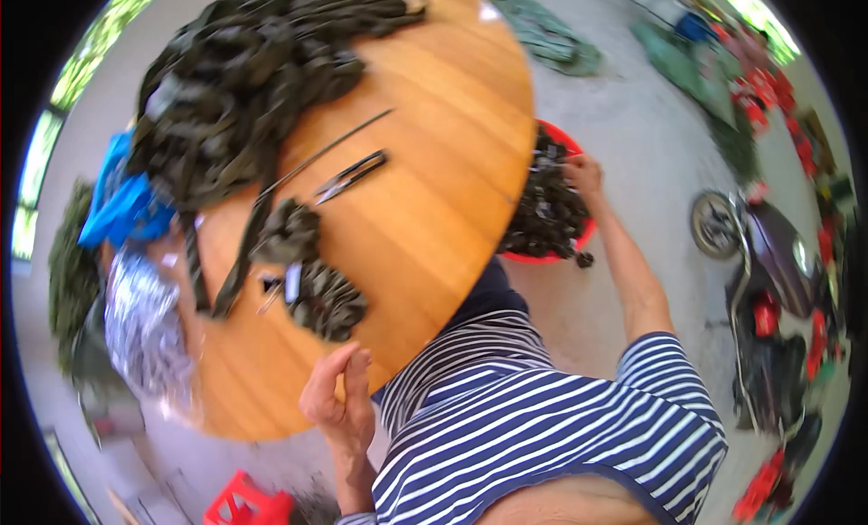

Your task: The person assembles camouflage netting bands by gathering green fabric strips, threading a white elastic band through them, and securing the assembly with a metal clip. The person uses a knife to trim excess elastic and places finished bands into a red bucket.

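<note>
My left hand (pixel 339 398) is raised by the near edge of the round wooden table (pixel 434 217), thumb and finger bent together; anything between them is not visible. Just beyond its fingertips lie two dark olive gathered fabric rings like scrunchies, the nearer scrunchie (pixel 333 303) carrying a small white tag and the farther scrunchie (pixel 291 231) touching it. My right hand (pixel 586 177) reaches past the table to the rim of a red basin (pixel 589 236), its fingers closed over many dark scrunchies (pixel 547 199). What they pinch cannot be made out.
Black-handled snips (pixel 353 177) and a thin dark rod (pixel 334 147) lie on the table. Dark fabric (pixel 240 91) is heaped at the far left, near a blue bag (pixel 131 199) and clear plastic wrap (pixel 149 326). A motorcycle (pixel 778 272) stands at right; a red stool (pixel 249 502) sits lower left.
</note>
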Demonstrator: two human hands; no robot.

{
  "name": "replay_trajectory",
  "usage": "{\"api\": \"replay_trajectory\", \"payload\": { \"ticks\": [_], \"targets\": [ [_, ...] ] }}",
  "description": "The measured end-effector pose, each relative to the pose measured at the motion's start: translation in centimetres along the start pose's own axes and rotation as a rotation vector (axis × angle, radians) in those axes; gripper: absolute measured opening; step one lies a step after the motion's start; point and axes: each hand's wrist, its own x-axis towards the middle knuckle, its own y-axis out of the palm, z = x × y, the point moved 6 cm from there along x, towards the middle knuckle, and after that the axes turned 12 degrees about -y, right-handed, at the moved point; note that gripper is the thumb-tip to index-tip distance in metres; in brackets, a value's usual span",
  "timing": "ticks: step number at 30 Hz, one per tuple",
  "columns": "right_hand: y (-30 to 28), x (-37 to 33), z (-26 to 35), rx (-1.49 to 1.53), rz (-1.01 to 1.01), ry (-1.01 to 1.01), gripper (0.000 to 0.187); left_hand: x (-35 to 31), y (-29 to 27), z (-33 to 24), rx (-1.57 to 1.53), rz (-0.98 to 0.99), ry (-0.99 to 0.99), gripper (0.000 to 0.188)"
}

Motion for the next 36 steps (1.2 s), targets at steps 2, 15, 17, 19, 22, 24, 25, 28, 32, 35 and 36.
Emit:
{"api": "replay_trajectory", "payload": {
  "ticks": [2, 15, 17, 19, 22, 24, 25, 28, 32, 35, 36],
  "targets": [
    [-0.1, 2.6, 3.2, 0.031, -0.080, 0.110, 0.025, -0.4, -1.2, 1.4, -0.089, -0.110, -0.087, 0.014],
    [7.2, -11.1, 50.9, 0.284, 0.530, -1.472, 0.015, -0.1, -2.6, 2.0, -0.547, -0.144, -0.252, 0.018],
    [9.4, -12.6, 52.4, 0.103, 0.668, -1.507, 0.019, -0.3, -1.3, 2.0, -0.619, 0.037, -0.331, 0.019],
    [10.9, -13.3, 52.8, -0.012, 0.766, -1.541, 0.022, -0.7, 1.4, 1.5, -0.688, 0.357, -0.410, 0.019],
    [12.8, -12.6, 53.1, -0.077, 0.859, -1.589, 0.017, -1.0, 6.0, 0.6, -0.832, 0.756, -0.485, 0.021],
    [13.5, -12.1, 52.9, -0.108, 0.878, -1.620, 0.015, -0.5, 9.0, 0.4, -0.894, 0.922, -0.482, 0.024],
    [13.6, -11.9, 52.7, -0.127, 0.884, -1.631, 0.014, 0.1, 9.9, 0.7, -0.932, 0.891, -0.484, 0.024],
    [12.5, -10.3, 53.4, 0.102, 0.957, -1.327, 0.013, 2.0, 10.5, 1.7, -1.047, 0.659, -0.579, 0.025],
    [12.3, -8.7, 51.5, 0.501, 1.166, -0.689, 0.018, 4.7, 5.6, 2.4, -0.987, 0.097, -0.339, 0.022],
    [11.9, -9.4, 49.8, 0.655, 1.254, -0.271, 0.021, 5.5, 2.0, 3.7, -0.781, -0.037, -0.270, 0.019],
    [11.8, -9.7, 49.3, 0.698, 1.267, -0.184, 0.021, 5.6, 0.8, 3.9, -0.686, -0.052, -0.295, 0.019]
  ]
}}
